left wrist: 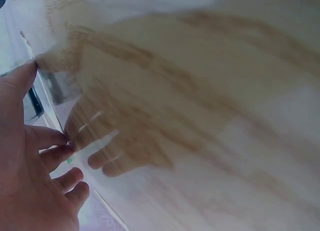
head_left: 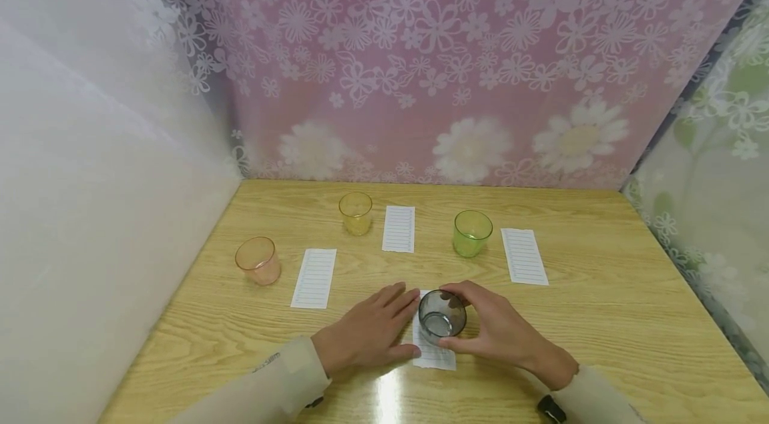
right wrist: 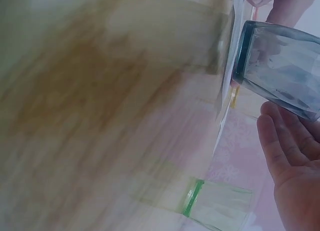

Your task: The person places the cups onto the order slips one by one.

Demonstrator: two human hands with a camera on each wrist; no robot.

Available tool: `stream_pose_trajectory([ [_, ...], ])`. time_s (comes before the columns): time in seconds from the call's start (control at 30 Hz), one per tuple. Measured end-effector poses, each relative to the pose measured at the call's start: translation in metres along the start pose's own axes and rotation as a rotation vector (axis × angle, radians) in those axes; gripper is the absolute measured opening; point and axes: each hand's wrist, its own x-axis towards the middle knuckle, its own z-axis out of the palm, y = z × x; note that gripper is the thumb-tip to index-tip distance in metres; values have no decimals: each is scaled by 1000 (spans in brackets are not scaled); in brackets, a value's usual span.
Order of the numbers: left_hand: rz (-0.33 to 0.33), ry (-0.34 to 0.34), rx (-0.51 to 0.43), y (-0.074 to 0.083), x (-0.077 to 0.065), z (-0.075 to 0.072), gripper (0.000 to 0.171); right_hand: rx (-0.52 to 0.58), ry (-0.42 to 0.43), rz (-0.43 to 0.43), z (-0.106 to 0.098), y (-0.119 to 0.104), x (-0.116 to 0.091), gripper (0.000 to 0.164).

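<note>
A grey transparent glass (head_left: 442,322) stands on or just above a lined paper slip (head_left: 434,357) near the front middle of the table. My right hand (head_left: 501,330) holds this glass from the right, thumb at the near side and fingers at the far side. The right wrist view has the grey glass (right wrist: 280,66) beside the fingers of my right hand (right wrist: 295,166). My left hand (head_left: 372,327) lies flat with its fingertips at the slip's left edge. In the left wrist view, my left hand (left wrist: 35,156) touches the tabletop with thumb and fingertips.
An orange-pink glass (head_left: 260,262), a yellow glass (head_left: 357,216) and a green glass (head_left: 471,235) stand farther back. To the right of each lies a lined slip: left (head_left: 314,278), middle (head_left: 399,229) and right (head_left: 525,256). Patterned cloth (head_left: 420,77) hangs behind the wooden table (head_left: 601,290).
</note>
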Motion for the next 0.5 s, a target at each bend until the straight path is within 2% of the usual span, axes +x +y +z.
stream_pose_trajectory([
  [0.2, -10, -18, 1, 2, 0, -3, 85, 13, -6, 2, 3, 1, 1, 81],
  [0.5, -3, 7, 17, 1, 2, 1, 85, 39, -27, 22, 6, -2, 2, 81],
])
